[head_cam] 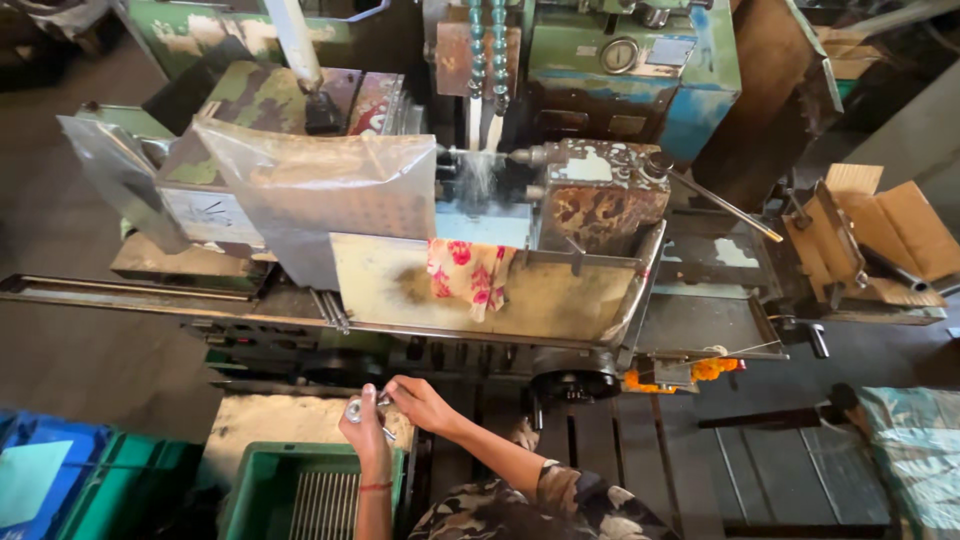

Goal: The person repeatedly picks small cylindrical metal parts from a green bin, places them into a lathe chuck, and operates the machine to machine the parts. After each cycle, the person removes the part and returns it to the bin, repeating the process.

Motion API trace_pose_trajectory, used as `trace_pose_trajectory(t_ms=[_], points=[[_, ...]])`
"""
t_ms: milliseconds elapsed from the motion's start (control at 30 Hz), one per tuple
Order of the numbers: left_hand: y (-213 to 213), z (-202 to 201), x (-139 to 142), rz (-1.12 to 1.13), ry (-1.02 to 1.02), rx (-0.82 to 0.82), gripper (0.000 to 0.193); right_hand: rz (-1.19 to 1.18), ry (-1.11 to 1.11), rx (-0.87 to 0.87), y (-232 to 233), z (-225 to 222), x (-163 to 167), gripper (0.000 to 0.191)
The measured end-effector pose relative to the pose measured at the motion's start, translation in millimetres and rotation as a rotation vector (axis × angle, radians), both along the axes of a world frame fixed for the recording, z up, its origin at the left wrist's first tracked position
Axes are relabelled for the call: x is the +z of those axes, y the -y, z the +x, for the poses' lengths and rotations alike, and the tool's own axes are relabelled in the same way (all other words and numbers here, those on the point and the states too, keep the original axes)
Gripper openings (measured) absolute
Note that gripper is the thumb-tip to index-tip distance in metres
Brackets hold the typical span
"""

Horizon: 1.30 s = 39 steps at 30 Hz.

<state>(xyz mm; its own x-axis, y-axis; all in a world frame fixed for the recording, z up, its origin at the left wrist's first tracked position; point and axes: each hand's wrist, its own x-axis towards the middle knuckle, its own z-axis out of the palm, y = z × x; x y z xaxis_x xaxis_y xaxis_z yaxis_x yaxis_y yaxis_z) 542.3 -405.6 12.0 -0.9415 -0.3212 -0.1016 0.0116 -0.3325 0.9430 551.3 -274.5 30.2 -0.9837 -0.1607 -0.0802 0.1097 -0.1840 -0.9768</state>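
Both hands, left (366, 432) and right (418, 403), pinch one small metal part (356, 409) above a green crate (262, 482) of rods, lathe (560, 210) awaiting.

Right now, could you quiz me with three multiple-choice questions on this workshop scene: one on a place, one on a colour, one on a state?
1. Where does the flowered cloth hang?
A. over the machine's tray wall
B. on the floor
C. in the crate

2. What colour is the crate under the hands?
A. red
B. green
C. white

3. What is the left hand doing?
A. resting flat and empty
B. holding a small metal part
C. gripping a lever

Answers: 1 A, it drapes over the wall's edge. 2 B, its rim is green. 3 B, the part sits in its fingers, the right hand touching it.
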Motion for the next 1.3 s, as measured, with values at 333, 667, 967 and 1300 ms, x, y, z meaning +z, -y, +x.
trace_pose_trajectory(t_ms=[333, 667, 967, 1300], points=[[33, 52, 22, -0.734, -0.519, 0.218, 0.039, 0.196, 0.137, -0.004, 17, 39, 11, 0.029], [39, 62, 10, -0.341, -0.244, 0.213, 0.053, 0.089, -0.056, -0.107, 55, 71, 17, 0.015], [37, 83, 8, 0.185, 0.005, 0.054, 0.03, 0.074, -0.48, -0.159, 70, 84, 1, 0.016], [48, 111, -12, -0.578, 0.047, -0.458, 0.042, -0.25, -0.082, -0.476, 51, 88, 40, 0.022]])
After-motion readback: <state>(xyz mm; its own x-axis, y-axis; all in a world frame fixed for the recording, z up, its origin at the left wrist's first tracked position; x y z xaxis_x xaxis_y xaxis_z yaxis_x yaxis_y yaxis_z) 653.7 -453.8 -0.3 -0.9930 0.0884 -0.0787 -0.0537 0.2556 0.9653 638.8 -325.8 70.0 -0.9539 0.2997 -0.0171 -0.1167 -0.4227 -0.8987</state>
